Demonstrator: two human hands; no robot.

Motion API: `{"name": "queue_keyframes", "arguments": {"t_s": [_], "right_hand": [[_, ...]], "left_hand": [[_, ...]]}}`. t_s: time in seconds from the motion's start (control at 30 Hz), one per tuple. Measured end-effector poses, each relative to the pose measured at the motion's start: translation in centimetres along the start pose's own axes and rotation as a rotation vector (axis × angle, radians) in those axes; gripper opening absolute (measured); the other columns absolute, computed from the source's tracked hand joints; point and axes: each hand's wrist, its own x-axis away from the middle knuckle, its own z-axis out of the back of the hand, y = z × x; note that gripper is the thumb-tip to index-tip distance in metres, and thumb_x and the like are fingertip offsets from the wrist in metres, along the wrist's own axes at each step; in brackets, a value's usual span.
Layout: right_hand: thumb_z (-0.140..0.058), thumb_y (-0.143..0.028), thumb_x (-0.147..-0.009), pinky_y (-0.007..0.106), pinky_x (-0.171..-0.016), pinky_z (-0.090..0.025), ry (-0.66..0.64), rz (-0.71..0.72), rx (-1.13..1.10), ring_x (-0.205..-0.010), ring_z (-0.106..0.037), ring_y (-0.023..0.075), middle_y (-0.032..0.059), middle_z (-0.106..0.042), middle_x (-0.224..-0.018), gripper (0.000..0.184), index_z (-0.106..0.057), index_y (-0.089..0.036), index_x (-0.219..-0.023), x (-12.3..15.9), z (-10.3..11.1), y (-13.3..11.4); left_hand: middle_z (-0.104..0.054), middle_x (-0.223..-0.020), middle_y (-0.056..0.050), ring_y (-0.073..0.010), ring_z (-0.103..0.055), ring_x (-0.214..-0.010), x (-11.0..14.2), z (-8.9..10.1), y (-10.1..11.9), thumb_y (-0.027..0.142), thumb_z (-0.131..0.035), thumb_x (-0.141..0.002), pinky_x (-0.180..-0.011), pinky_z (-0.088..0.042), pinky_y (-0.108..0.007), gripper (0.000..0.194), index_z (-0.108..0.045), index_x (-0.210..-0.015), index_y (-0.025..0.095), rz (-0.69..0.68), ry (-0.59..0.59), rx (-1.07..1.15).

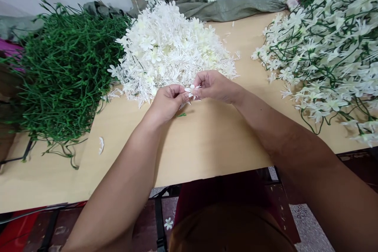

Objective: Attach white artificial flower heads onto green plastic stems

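Between my two hands is a small white artificial flower, held just above the table in front of the white heap. My left hand pinches it from the left with thumb and forefinger. From the right, my right hand closes its fingertips on the same flower. A short green stem tip shows below my left fingers; whether it joins the flower I cannot tell. Right behind my hands rises a big pile of loose white petals and stamens.
A dense heap of green plastic stems lies on the left. Assembled white flowers on green stems are piled at the right. Grey-green cloth runs along the tiled wall. One white piece lies on the wooden table; a fallen flower is on the floor.
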Motion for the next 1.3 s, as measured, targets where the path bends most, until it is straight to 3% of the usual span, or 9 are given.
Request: {"name": "queue_keyframes", "arguments": {"t_s": [0.13,0.33,0.6,0.87,1.13,1.3], "right_hand": [[-0.083,-0.010,-0.065,0.025,-0.068,-0.058,0.013,-0.021,-0.088,-0.061,-0.062,0.0083,-0.0042,-0.060,-0.061,0.029,-0.055,-0.014,-0.070,-0.1,0.1,0.5],[-0.090,-0.019,-0.058,0.024,-0.070,-0.059,0.040,-0.039,-0.146,-0.063,-0.065,0.0087,-0.0041,-0.061,-0.060,0.036,-0.056,-0.012,-0.069,-0.2,-0.3,0.7],[-0.080,-0.005,-0.066,0.018,-0.055,-0.046,0.049,-0.028,-0.004,-0.056,-0.057,0.0071,-0.0036,-0.060,-0.057,0.025,-0.056,-0.014,-0.066,-0.3,-0.5,0.7],[-0.075,-0.001,-0.066,0.017,-0.052,-0.037,0.034,-0.014,0.060,-0.054,-0.049,0.0043,-0.0062,-0.055,-0.055,0.025,-0.054,-0.015,-0.065,-0.5,-0.3,1.2],[-0.087,-0.015,-0.057,0.019,-0.056,-0.044,-0.030,-0.037,0.001,-0.058,-0.056,0.0068,-0.0043,-0.059,-0.059,0.035,-0.054,-0.014,-0.067,-0.7,0.2,1.5],[-0.085,-0.011,-0.058,0.017,-0.053,-0.044,-0.030,-0.083,0.019,-0.056,-0.056,0.0064,-0.0031,-0.062,-0.057,0.030,-0.056,-0.013,-0.064,-0.7,0.1,1.0]], "left_hand": [[-0.052,-0.048,0.003,-0.0068,-0.038,-0.040,-0.1,0.0,0.6,0.012,-0.067,-0.068,-0.043,-0.030,-0.022,0.018,-0.055,-0.055,0.016,0.010,0.053,0.029],[-0.053,-0.050,0.002,-0.0078,-0.042,-0.045,-0.3,0.6,0.0,0.011,-0.065,-0.068,-0.045,-0.031,-0.022,0.013,-0.059,-0.058,0.016,-0.070,0.039,-0.032],[-0.047,-0.047,0.004,-0.0069,-0.035,-0.043,-0.2,0.5,-0.3,0.011,-0.059,-0.066,-0.044,-0.026,-0.021,0.013,-0.052,-0.057,0.017,-0.031,0.013,-0.105],[-0.047,-0.049,0.004,-0.0074,-0.038,-0.047,-0.2,0.2,-0.4,0.011,-0.057,-0.066,-0.046,-0.030,-0.020,0.013,-0.051,-0.056,0.017,-0.055,0.014,-0.125],[-0.047,-0.049,0.004,-0.0076,-0.039,-0.048,-0.4,0.1,-0.4,0.009,-0.056,-0.066,-0.046,-0.030,-0.020,0.013,-0.051,-0.056,0.016,-0.052,0.003,-0.127],[-0.045,-0.048,0.005,-0.0071,-0.035,-0.046,-0.3,0.2,-0.3,0.007,-0.056,-0.068,-0.045,-0.028,-0.021,0.015,-0.051,-0.056,0.016,-0.036,-0.003,-0.162]]}}
